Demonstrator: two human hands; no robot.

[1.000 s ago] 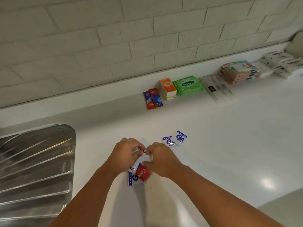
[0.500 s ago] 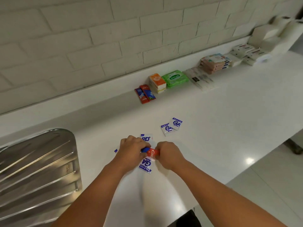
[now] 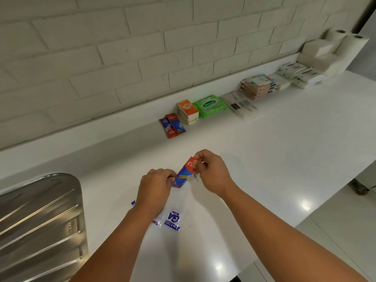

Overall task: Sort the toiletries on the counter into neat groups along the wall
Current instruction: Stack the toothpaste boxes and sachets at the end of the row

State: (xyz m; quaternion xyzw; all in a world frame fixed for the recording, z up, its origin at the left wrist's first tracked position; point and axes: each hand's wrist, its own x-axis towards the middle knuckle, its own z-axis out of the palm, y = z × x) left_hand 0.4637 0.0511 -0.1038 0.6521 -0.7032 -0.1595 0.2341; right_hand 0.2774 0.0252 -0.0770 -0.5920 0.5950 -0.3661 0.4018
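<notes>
White brick wall (image 3: 122, 58) runs across the back, and the white counter (image 3: 264, 159) stretches below it from the steel drainboard (image 3: 38, 216) at the left to the paper rolls (image 3: 343, 43) in the far right corner. Groups already sit in a row against the wall: tissue packs (image 3: 257, 86), clear packets (image 3: 242, 106), a green wipes pack (image 3: 209, 105), stacked orange packs (image 3: 187, 110) and two red toothpaste sachets (image 3: 172, 125) lying side by side at the left end of the row.

Both forearms reach in from the near edge and meet over the middle of the counter, well apart from that row. The left hand (image 3: 155, 185) has its fingers curled in and pinches the lower, blue end of a red-and-blue sachet (image 3: 186, 172). The right hand (image 3: 213, 173), fingers also bent, pinches the upper red end between thumb and fingertips. The sachet is tilted between them, its red end higher and farther from the person.

Nearer the person, a white-and-blue sachet (image 3: 172, 219) lies flat on the counter just beside the left forearm, with another partly hidden under that arm.
</notes>
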